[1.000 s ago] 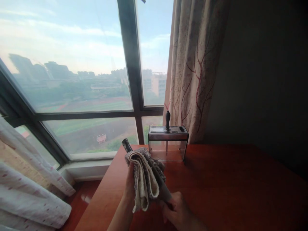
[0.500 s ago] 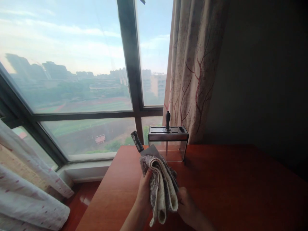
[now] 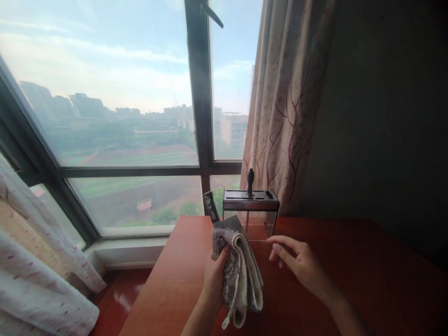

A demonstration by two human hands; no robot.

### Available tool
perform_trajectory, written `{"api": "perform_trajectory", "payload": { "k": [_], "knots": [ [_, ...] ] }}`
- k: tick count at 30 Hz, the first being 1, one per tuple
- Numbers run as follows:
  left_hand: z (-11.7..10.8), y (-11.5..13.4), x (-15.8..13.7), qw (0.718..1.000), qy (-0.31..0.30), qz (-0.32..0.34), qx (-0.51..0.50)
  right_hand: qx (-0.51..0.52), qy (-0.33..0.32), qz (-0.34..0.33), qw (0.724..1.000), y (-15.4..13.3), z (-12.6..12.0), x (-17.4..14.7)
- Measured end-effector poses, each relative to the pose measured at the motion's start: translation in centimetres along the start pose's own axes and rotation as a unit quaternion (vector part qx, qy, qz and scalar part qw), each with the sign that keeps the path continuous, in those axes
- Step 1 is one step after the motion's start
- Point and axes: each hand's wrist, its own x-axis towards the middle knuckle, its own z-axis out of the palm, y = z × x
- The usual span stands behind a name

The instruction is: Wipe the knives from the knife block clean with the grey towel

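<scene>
My left hand (image 3: pixel 217 275) is closed around a folded grey and cream towel (image 3: pixel 241 284) above the table. Wrapped in that towel is a cleaver; its wide blade (image 3: pixel 231 224) and dark patterned handle (image 3: pixel 211 206) stick out at the top, and the rest of the blade is mostly hidden. To the right, my right hand (image 3: pixel 296 261) is apart from the towel, fingers loosely bent and apart, with nothing visible in them. Just beyond both hands stands a knife block (image 3: pixel 250 204) with clear sides. A black-handled tool (image 3: pixel 250 182) with a thin rod is in one of its slots.
A reddish-brown wooden table (image 3: pixel 161 289) lies under my hands. Behind it are a large framed window (image 3: pixel 136 172) and a patterned curtain (image 3: pixel 283 112). Another white curtain (image 3: pixel 42 280) hangs at the left, over the floor.
My right hand has come away from the towel and moved right and up, its fingers now apart. The left hand still holds the towel and cleaver. The view has shifted slightly.
</scene>
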Motion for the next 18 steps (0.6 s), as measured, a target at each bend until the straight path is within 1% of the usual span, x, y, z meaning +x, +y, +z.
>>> {"api": "perform_trajectory", "payload": {
  "k": [1, 2, 4, 5, 6, 8, 10, 12, 15, 18],
  "knots": [
    [0.2, -0.1, -0.1, 1.000, -0.004, 0.006, 0.024, -0.036, 0.033, -0.036, 0.998, -1.5, 0.0, 0.8],
    [0.3, -0.2, -0.3, 0.999, -0.012, 0.013, 0.046, -0.066, 0.052, -0.070, 0.994, -3.0, 0.1, 1.8],
    [0.7, -0.3, -0.6, 0.995, -0.041, 0.030, 0.086, -0.125, 0.071, -0.130, 0.981, -5.8, 0.8, 4.0],
    [0.8, -0.3, -0.7, 0.993, -0.058, 0.039, 0.100, -0.152, 0.080, -0.153, 0.973, -6.9, 1.2, 5.1],
    [1.0, -0.3, -0.8, 0.990, -0.074, 0.047, 0.112, -0.180, 0.084, -0.161, 0.967, -7.7, 1.7, 6.2],
    [1.2, -0.3, -1.0, 0.984, -0.100, 0.058, 0.134, -0.248, 0.093, -0.154, 0.952, -8.7, 2.8, 8.2],
    [1.3, -0.4, -1.2, 0.979, -0.114, 0.063, 0.154, -0.307, 0.069, -0.138, 0.939, -9.0, 3.8, 9.7],
    [1.4, -0.5, -1.3, 0.976, -0.123, 0.069, 0.169, -0.346, 0.027, -0.115, 0.931, -8.8, 4.4, 10.5],
    [1.5, -0.6, -1.5, 0.970, -0.130, 0.085, 0.187, -0.373, -0.003, -0.090, 0.923, -8.6, 4.8, 10.8],
    [1.6, -0.6, -1.7, 0.965, -0.129, 0.108, 0.204, -0.360, 0.007, -0.109, 0.927, -8.7, 4.6, 10.3]
  ]
}}
